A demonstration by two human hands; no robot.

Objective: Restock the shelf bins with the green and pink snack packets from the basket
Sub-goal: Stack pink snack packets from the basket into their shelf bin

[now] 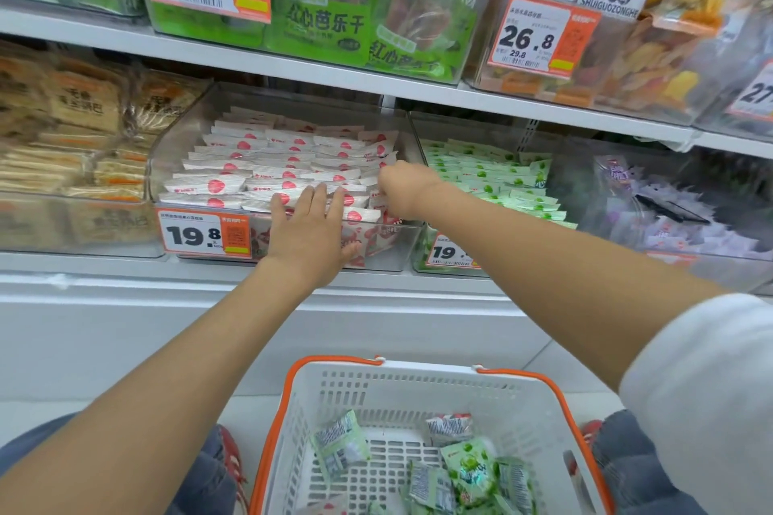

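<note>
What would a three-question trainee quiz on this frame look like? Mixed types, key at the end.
1. True or false: the left hand lies flat, fingers straight, on the pink packets.
2. Which colour of packet is most common in the basket? A pink, B green, C purple.
3. Fill in: the price tag just below the pink packets reads ___.
Key: 1 true. 2 B, the green packets. 3 19.8.
</note>
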